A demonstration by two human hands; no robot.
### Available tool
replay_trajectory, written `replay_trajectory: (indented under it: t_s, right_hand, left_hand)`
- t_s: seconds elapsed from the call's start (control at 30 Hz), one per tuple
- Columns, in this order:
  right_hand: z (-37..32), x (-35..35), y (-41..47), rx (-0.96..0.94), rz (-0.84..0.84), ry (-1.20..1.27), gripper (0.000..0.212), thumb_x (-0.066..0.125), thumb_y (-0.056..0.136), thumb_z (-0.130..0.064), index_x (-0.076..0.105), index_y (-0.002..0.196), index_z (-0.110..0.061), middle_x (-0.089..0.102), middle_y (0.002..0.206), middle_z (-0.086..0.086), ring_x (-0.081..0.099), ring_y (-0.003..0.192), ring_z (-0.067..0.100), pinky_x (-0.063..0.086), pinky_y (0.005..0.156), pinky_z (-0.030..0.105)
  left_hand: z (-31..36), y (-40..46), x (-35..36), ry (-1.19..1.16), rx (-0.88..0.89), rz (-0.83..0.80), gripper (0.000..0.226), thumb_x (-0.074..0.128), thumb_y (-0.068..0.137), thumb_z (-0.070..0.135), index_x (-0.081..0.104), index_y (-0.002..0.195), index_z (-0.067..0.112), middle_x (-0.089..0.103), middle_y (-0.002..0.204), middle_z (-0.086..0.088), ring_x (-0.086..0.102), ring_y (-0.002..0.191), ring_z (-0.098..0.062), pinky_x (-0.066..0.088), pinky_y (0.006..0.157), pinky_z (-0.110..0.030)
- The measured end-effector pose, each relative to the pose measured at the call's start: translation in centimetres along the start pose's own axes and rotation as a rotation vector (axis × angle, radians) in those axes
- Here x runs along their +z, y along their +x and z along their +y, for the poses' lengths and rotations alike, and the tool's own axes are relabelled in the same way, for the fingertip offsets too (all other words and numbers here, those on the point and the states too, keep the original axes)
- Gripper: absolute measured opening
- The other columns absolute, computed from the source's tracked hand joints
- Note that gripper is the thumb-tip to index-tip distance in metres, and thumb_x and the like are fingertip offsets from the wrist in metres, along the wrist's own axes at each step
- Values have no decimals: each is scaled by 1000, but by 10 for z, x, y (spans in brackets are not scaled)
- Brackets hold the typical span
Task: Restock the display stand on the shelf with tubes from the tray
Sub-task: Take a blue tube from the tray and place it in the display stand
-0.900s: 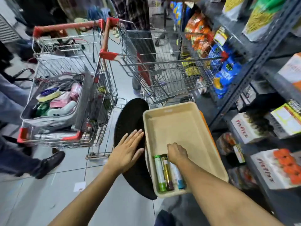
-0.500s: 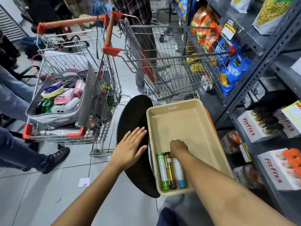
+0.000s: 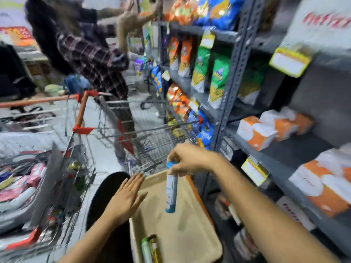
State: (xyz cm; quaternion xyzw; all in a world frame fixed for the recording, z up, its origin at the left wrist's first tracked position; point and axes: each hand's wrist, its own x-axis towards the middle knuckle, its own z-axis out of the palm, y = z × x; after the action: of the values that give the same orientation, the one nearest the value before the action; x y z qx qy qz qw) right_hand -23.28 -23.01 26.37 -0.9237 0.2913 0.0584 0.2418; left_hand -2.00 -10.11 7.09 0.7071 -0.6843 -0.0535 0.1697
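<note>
My right hand [image 3: 190, 160] is shut on the top of a blue-and-white tube [image 3: 171, 188], which hangs upright above the beige tray [image 3: 190, 234]. A green tube [image 3: 146, 250] and a yellow tube [image 3: 156, 249] lie side by side at the tray's near end. My left hand [image 3: 126, 198] is open and flat, fingers spread, resting at the tray's left rim over a black round object [image 3: 102, 196]. On the grey shelves to the right stand white-and-orange display boxes [image 3: 322, 185]. The frame is blurred by motion.
Two wire shopping carts [image 3: 144, 137] with red handles stand ahead and to the left; the left one [image 3: 28, 186] holds assorted goods. A person in a plaid shirt [image 3: 89, 54] reaches up at the shelves beyond. Snack bags [image 3: 209, 73] fill the far shelves.
My right hand has lifted the blue-and-white tube out of the tray, leaving two tubes lying there. The view has swung upward toward the shelves. My left hand stays by the tray.
</note>
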Motion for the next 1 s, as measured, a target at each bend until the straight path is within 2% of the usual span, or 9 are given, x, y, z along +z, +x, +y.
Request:
replay_trajectory:
  t_s: [0.13, 0.23, 0.33, 0.43, 0.53, 0.7, 0.8, 0.9, 1.0]
  right_hand:
    - [-23, -117, -91, -39, 147, -117, 24, 72, 81, -25, 71, 101, -11, 75, 82, 4, 64, 67, 10, 51, 70, 26]
    - [-31, -186, -157, 20, 239, -113, 28, 72, 82, -19, 68, 108, -10, 74, 87, 5, 65, 62, 9, 50, 58, 14]
    - [-32, -241, -219, 127, 312, -61, 28, 69, 84, -8, 66, 112, -6, 73, 98, 9, 68, 61, 10, 60, 63, 23]
    - [-36, -282, -285, 269, 367, -64, 32, 66, 83, 3, 64, 114, -6, 68, 96, 3, 68, 62, 6, 56, 61, 16]
    - [-44, -306, -345, 405, 447, -134, 26, 70, 81, -1, 66, 105, -10, 69, 93, 8, 65, 65, 10, 52, 61, 16]
    - [-51, -323, -430, 630, 672, -321, 14, 66, 87, -24, 64, 89, -10, 62, 74, 5, 54, 59, 7, 48, 58, 18]
    - [-49, -325, -475, 795, 723, -458, 18, 60, 91, -24, 68, 103, -12, 67, 88, 3, 53, 65, 5, 48, 60, 18]
    - [-43, -323, -520, 970, 742, -417, 25, 57, 94, -17, 66, 113, -4, 69, 102, 15, 57, 79, 14, 55, 70, 28]
    - [-41, -315, -563, 1107, 775, -293, 23, 54, 94, -9, 64, 111, 2, 65, 94, 11, 61, 75, 8, 53, 61, 13]
  left_hand:
    - [86, 103, -48, -55, 234, 115, 69, 19, 93, 61, 23, 147, 18, 13, 152, 7, 4, 141, -5, -5, 112, -19]
    - [162, 164, -82, -149, 409, 188, 77, 11, 90, 67, 27, 145, 15, 16, 149, 5, 13, 140, -11, -4, 112, -16]
    - [245, 208, -110, -230, 598, 222, 79, 12, 89, 70, 27, 145, 16, 18, 150, 5, 13, 140, -10, 5, 113, -25]
    - [332, 233, -131, -265, 815, 255, 72, 18, 92, 64, 26, 146, 16, 16, 152, 5, 11, 142, -10, 7, 114, -29]
    - [410, 237, -145, -310, 1016, 294, 64, 21, 96, 57, 24, 146, 16, 16, 153, 1, 11, 142, -12, 5, 115, -28]
    - [530, 212, -157, -461, 1288, 314, 63, 36, 94, 48, -1, 145, 43, 2, 155, 20, 3, 142, -3, 1, 114, -23]
    - [583, 187, -154, -482, 1415, 265, 65, 41, 93, 43, 8, 148, 33, 11, 155, 8, 2, 143, -6, 6, 114, -29]
    - [623, 163, -148, -492, 1490, 278, 62, 40, 94, 46, 23, 147, 19, 11, 155, 4, 2, 143, -7, 4, 114, -27]
    - [654, 141, -140, -472, 1551, 244, 64, 35, 94, 52, 23, 148, 21, 6, 155, 5, -7, 141, 0, -2, 113, -24]
